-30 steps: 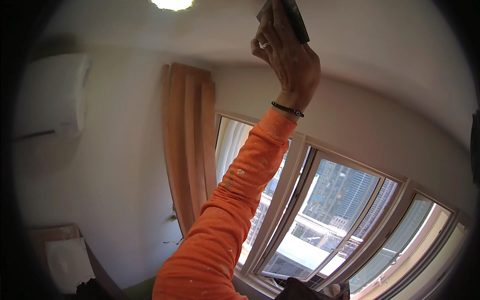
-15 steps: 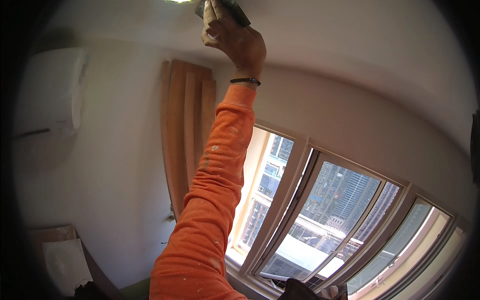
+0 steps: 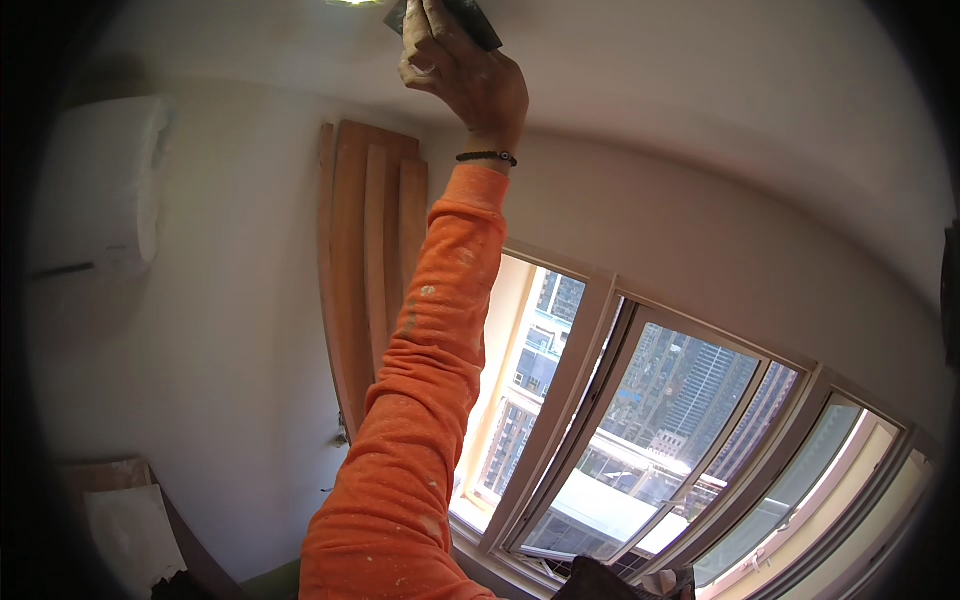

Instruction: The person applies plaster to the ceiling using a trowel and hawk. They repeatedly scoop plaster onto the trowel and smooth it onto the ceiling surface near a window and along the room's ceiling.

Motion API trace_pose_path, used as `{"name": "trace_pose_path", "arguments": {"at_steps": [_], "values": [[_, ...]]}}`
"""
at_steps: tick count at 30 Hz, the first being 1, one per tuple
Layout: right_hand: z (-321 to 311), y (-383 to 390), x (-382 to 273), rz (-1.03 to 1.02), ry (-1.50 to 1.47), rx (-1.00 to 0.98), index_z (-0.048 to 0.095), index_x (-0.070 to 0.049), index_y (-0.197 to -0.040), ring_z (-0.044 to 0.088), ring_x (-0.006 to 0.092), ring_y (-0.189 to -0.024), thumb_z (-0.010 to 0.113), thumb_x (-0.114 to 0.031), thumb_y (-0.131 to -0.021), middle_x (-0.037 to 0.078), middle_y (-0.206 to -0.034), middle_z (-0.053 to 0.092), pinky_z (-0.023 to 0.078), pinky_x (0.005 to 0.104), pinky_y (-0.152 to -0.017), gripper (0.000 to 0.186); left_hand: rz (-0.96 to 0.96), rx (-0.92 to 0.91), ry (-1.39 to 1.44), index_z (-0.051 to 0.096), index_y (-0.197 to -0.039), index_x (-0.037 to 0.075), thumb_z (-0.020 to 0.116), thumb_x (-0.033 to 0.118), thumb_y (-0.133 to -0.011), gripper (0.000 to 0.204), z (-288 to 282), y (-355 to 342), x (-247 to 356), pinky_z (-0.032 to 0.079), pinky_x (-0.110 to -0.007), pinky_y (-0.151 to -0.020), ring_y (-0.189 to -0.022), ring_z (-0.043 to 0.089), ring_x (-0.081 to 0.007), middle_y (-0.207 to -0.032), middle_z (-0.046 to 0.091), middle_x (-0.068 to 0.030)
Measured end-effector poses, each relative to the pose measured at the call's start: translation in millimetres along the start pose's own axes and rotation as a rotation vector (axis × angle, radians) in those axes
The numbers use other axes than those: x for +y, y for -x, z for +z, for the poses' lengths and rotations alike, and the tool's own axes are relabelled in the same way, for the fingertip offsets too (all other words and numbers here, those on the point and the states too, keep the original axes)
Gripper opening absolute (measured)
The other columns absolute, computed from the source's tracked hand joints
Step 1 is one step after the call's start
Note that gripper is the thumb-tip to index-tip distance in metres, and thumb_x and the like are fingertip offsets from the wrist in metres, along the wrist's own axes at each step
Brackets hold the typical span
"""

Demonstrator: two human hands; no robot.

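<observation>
My right hand (image 3: 465, 85) is raised high at the top of the view, close to the ceiling. Its fingers are closed on a dark, flat, rectangular scraper blade (image 3: 470, 22), whose upper part is cut off by the frame edge. White smears mark the fingertips. A dark beaded bracelet circles the wrist, and the orange sleeve (image 3: 430, 350) carries pale spots. Just left of the fingers, a lit ceiling lamp (image 3: 355, 2) shows at the top edge. I do not see my left hand.
Long wooden boards (image 3: 350, 250) stand upright in the corner behind my arm. A white air conditioner (image 3: 100, 190) hangs on the left wall. Framed windows (image 3: 680, 410) fill the lower right. A pale sheet (image 3: 135, 530) leans at lower left, and a dark object (image 3: 600, 580) shows at the bottom edge.
My right hand and forearm sit very slightly farther left. The grip on the scraper blade looks the same.
</observation>
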State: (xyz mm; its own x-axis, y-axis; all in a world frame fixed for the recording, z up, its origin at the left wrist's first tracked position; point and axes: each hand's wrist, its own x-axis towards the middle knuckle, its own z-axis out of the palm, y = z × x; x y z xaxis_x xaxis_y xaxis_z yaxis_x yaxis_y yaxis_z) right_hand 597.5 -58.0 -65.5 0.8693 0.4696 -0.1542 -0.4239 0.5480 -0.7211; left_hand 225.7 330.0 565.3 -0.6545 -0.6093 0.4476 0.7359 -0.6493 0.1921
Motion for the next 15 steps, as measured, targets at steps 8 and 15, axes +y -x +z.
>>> {"name": "trace_pose_path", "arguments": {"at_steps": [8, 15], "values": [[-14.3, -7.1, 4.3, -0.013, -0.028, 0.022, 0.053, -0.017, -0.144, 0.064, 0.0327, -0.122, 0.04, -0.034, -0.111, 0.007, -0.141, 0.062, 0.058, 0.0532, -0.091, 0.039, -0.014, -0.001, 0.109, 0.028, -0.154, -0.005, 0.06, -0.007, -0.075, 0.086, 9.9, 3.6, 0.0, 0.028, -0.054, -0.107, -0.13, 0.035, -0.0378, -0.15, 0.035, -0.0209], [-4.8, -9.1, 3.8, -0.015, -0.031, -0.041, 0.052, -0.015, -0.146, 0.063, 0.0327, -0.123, 0.038, -0.033, -0.112, 0.009, -0.142, 0.06, 0.059, 0.0542, -0.092, 0.041, -0.008, -0.032, 0.198, 0.029, -0.155, -0.004, 0.061, -0.007, -0.077, 0.084, 17.0, 20.4, 22.1, 0.026, -0.052, -0.11, -0.135, 0.034, -0.0362, -0.151, 0.035, -0.0194]]}}
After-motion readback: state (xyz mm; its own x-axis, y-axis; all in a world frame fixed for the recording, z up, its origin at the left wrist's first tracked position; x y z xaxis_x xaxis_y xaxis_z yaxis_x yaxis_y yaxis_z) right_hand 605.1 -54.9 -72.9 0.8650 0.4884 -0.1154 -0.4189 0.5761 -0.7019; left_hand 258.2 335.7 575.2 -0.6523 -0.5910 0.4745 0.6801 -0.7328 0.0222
